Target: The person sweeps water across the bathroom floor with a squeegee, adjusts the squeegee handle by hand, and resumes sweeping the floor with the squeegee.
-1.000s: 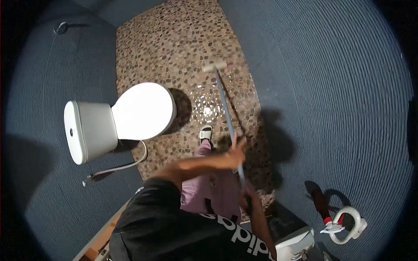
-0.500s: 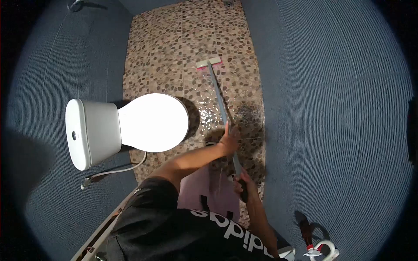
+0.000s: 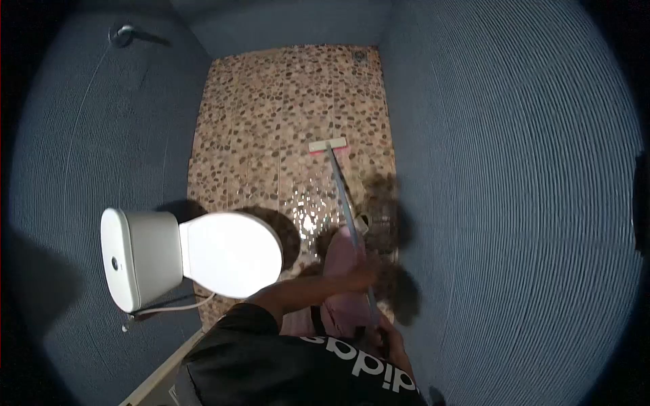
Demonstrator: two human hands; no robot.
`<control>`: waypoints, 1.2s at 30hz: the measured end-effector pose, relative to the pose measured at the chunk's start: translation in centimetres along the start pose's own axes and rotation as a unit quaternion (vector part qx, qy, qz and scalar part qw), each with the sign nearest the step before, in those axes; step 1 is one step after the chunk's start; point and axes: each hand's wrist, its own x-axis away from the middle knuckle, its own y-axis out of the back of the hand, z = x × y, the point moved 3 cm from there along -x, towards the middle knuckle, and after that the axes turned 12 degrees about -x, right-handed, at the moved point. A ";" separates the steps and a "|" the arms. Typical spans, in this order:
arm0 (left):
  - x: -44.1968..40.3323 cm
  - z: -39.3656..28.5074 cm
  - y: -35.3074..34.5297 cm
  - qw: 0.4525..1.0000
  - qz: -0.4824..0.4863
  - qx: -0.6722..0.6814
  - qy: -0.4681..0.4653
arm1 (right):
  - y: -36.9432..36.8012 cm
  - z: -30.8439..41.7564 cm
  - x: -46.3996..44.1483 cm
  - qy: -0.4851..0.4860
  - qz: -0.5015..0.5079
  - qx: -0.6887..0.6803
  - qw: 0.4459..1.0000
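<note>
A long-handled floor brush with a cream head, pink bristles and a grey pole slants across the pebble-patterned floor, its head resting on the tiles. My left hand, smeared by motion, is wrapped round the pole in front of my pink-clad leg. Further down, near the pole's end, my right hand grips it close to my body, partly in shadow. Wet, shiny floor lies between the brush head and my legs.
A white toilet with its lid down stands to the left, its tank against the textured blue-grey wall. A hose runs below it. A floor drain sits in the far right corner, and another wall rises on the right.
The view has shifted, so the toilet, brush and floor appear lower and the far wall shows. One leg has stepped forward under the pole. Both hands remain on the brush.
</note>
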 end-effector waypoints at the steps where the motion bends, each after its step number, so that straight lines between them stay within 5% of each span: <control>1: -2.7 3.8 -0.5 1.000 0.009 -0.016 0.003 | -1.5 2.1 -3.8 -0.011 0.034 -0.007 0.999; 4: -9.1 12.0 1.2 0.993 0.075 0.064 -0.069 | -6.3 7.3 -8.8 -0.030 0.092 -0.041 0.994; 8: -9.9 8.9 5.2 0.940 -0.109 0.266 -0.181 | -8.3 11.9 -2.4 -0.060 0.094 -0.069 0.991; 10: -10.5 6.6 8.0 0.933 0.053 0.322 -0.150 | -4.4 12.1 -2.0 -0.089 0.136 -0.099 0.982; 11: -11.5 6.7 7.7 0.934 0.051 0.321 -0.147 | -5.9 13.8 -1.9 -0.089 0.137 -0.096 0.982; 13: -14.0 8.3 5.8 0.958 0.093 0.230 -0.142 | -10.0 17.5 -1.2 -0.107 0.151 -0.077 0.980; 14: -15.3 11.0 5.9 0.971 0.064 0.197 -0.123 | -14.0 19.8 -1.4 -0.089 0.008 -0.020 0.996; 15: -16.9 14.6 6.1 0.980 0.038 0.165 -0.104 | -15.1 21.1 -4.3 -0.083 0.041 -0.013 0.996; 17: -20.3 22.4 5.3 0.979 0.159 0.110 -0.071 | -18.3 23.1 -11.3 -0.060 0.066 -0.014 0.996; 19: -21.9 29.6 0.9 0.991 0.027 0.106 -0.079 | -21.1 24.2 -16.6 -0.044 0.054 -0.024 0.997; 21: -23.4 32.1 5.7 0.994 0.060 0.065 -0.069 | -23.6 25.2 -20.7 -0.095 0.051 -0.106 0.989; 22: -23.9 32.7 7.7 0.990 0.107 0.055 -0.068 | -24.0 24.7 -19.9 -0.051 0.131 -0.098 0.985; 24: -22.4 30.1 7.4 0.979 0.162 0.083 -0.091 | -23.0 23.1 -15.3 -0.049 0.028 -0.030 0.998; 26: -19.6 26.6 7.2 0.965 0.168 0.154 -0.127 | -25.5 23.5 -13.0 0.014 0.031 -0.002 0.999; 29: -18.7 26.8 7.3 0.944 0.204 0.214 -0.148 | -29.9 25.6 -13.6 -0.017 0.023 -0.013 0.999; 36: -32.7 50.7 8.1 0.947 0.283 -0.072 -0.134 | -38.6 31.7 -30.0 -0.022 0.100 0.012 0.995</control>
